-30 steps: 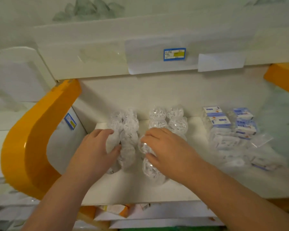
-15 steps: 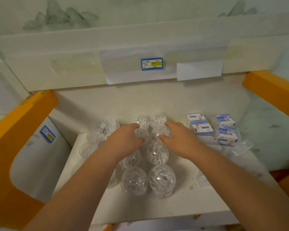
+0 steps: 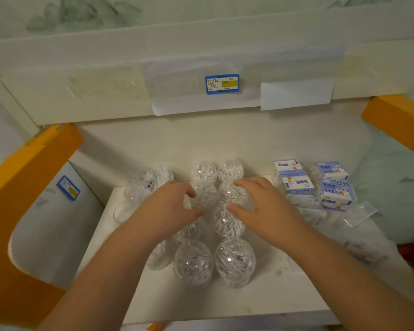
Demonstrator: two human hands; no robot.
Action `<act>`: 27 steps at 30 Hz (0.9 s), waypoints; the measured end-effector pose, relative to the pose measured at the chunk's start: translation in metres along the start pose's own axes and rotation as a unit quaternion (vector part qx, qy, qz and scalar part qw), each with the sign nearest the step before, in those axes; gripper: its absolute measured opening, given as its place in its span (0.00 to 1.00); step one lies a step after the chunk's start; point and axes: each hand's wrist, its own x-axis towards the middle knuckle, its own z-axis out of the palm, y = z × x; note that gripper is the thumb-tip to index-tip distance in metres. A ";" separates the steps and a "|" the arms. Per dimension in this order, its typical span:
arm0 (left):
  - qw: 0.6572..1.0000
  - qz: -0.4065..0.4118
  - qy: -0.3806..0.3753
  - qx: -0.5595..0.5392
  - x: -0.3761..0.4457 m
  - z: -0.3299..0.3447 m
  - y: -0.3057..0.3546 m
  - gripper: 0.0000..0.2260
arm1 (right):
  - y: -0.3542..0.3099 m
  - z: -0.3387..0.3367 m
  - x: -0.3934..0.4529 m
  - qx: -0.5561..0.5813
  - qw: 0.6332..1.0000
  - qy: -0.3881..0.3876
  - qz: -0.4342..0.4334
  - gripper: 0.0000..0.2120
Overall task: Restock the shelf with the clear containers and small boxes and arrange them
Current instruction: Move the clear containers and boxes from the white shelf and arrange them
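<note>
The white shelf fills the lower middle of the view, and everything below is placed relative to it. Above its back edge runs the front of an upper shelf board, which carries a blue and yellow price tag and some taped paper sheets. Orange side panels stand at both ends of the shelf: a large one on the left, with a second small price tag beside it, and one at the far right.

In the middle of the shelf the clear containers stand in two rows running from the back to the front edge, filled with small white sticks. More clear containers lie in a loose group at the back left; some seem tilted. At the back right of the shelf the small boxes, white and blue, are stacked close together, with clear plastic wrapping lying just in front of them.

The left hand rests on the left row with curved fingers half closed around a container and covers it partly. The right hand does the same on the right row, thumb and fingers spread around one container. Both forearms cross the front of the shelf and hide part of it.
</note>
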 end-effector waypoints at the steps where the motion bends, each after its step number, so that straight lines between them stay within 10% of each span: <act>1: 1.000 -0.001 -0.009 0.000 -0.007 -0.001 -0.001 0.17 | -0.001 0.001 -0.007 0.001 1.000 -0.009 -0.010 0.29; 17: 1.000 0.022 0.002 -0.015 -0.020 0.011 0.015 0.18 | -0.010 0.008 -0.024 -0.013 0.998 -0.027 0.053 0.23; 27: 0.997 0.030 0.058 -0.047 -0.043 0.020 0.005 0.28 | -0.024 -0.007 -0.063 -0.062 0.995 -0.053 -0.061 0.27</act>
